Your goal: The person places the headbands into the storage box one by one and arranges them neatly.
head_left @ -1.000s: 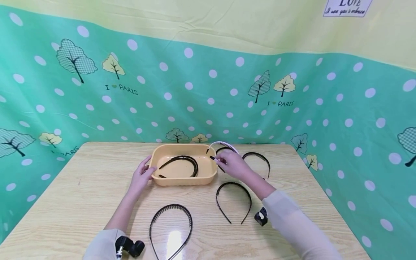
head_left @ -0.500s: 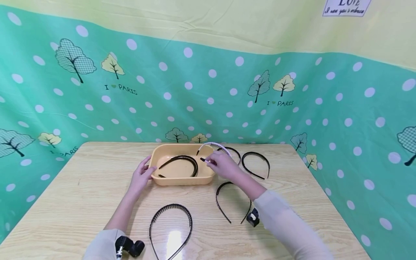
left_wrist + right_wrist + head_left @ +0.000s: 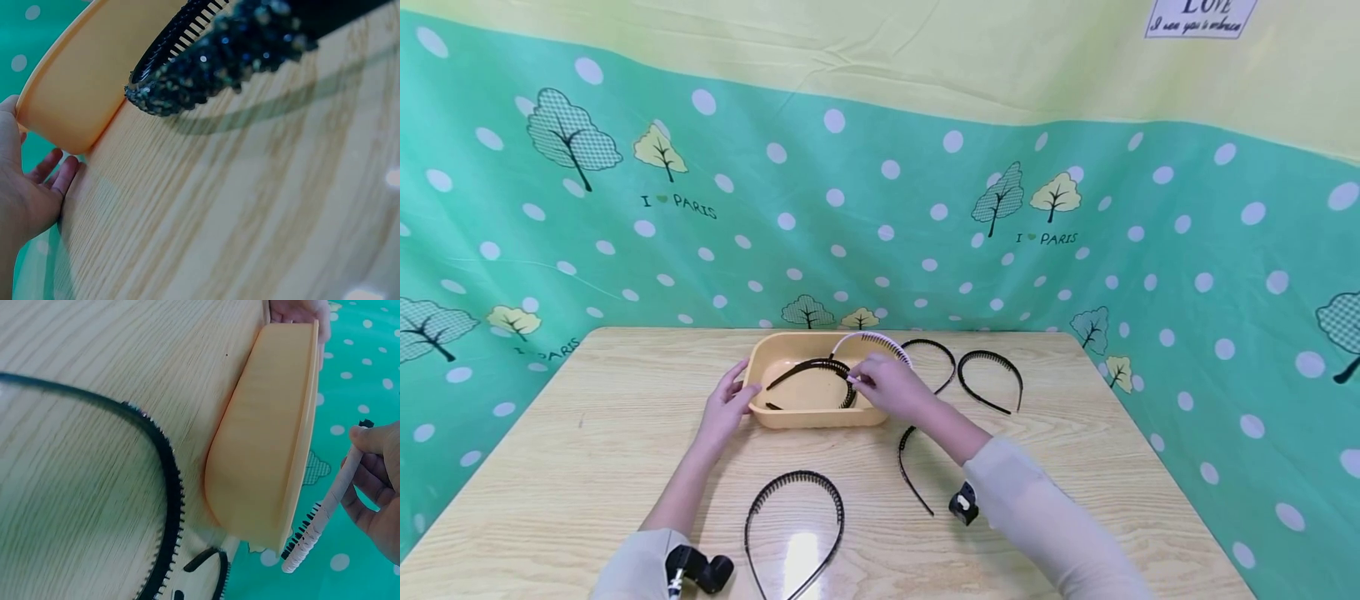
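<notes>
A white hairband (image 3: 868,336) with black teeth and dark tips is pinched near one end by my right hand (image 3: 891,386), above the right part of the pale orange plastic bin (image 3: 820,420). In the right wrist view the thumb and fingers of the right hand (image 3: 378,481) hold the hairband (image 3: 325,515) above the rim. My left hand (image 3: 730,400) grips the bin's left end, thumb at the rim and fingers outside. Inside the bin lie dark hairbands (image 3: 808,364), overlapping, partly hidden by the right hand and front wall.
A black toothed hairband (image 3: 796,475) lies at the front; in the left wrist view its sparkly band (image 3: 212,62) looms close. Another black hairband (image 3: 913,483) lies partly under the right forearm. Two more, a middle hairband (image 3: 953,360) and a right hairband (image 3: 992,357), lie right of the bin.
My right hand has moved left with the white hairband, from the bin's right edge to over its inside. The left hand stays on the bin's left end.
</notes>
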Demonstrator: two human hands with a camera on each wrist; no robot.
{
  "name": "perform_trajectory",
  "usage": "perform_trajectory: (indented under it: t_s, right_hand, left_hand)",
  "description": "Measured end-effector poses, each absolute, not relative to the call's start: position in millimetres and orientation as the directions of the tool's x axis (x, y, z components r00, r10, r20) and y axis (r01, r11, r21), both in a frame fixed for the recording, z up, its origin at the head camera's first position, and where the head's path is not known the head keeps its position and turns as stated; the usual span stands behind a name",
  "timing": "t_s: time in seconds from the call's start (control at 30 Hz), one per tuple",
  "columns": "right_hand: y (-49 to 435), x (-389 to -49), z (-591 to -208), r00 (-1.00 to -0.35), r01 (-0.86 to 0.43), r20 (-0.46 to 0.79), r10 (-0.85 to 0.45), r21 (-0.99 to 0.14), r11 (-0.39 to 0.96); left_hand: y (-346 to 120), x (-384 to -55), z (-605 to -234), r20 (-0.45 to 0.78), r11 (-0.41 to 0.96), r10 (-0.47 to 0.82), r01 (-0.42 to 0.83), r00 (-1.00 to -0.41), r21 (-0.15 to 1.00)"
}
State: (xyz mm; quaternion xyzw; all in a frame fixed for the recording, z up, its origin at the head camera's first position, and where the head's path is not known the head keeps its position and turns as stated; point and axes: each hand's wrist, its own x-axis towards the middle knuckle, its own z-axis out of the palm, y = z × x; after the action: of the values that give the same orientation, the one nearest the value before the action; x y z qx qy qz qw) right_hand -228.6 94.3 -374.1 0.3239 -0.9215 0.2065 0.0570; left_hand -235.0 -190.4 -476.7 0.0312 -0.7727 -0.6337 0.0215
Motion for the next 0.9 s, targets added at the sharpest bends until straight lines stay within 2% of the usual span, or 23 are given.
perform_trajectory:
  t_s: [0.37, 0.9]
  right_hand:
    - [78, -225, -375, -0.789, -0.611, 0.204, -0.579, -0.356, 0.707]
    - [63, -225, -384, -0.753, -0.657, 0.23, -0.617, -0.323, 0.681]
  left_hand:
    - [-191, -236, -478, -0.018, 0.185, -0.078, -0.032, -0.997, 0.982]
    - [-190, -235, -476, -0.019, 0.18, -0.074, -0.033, -0.997, 0.983]
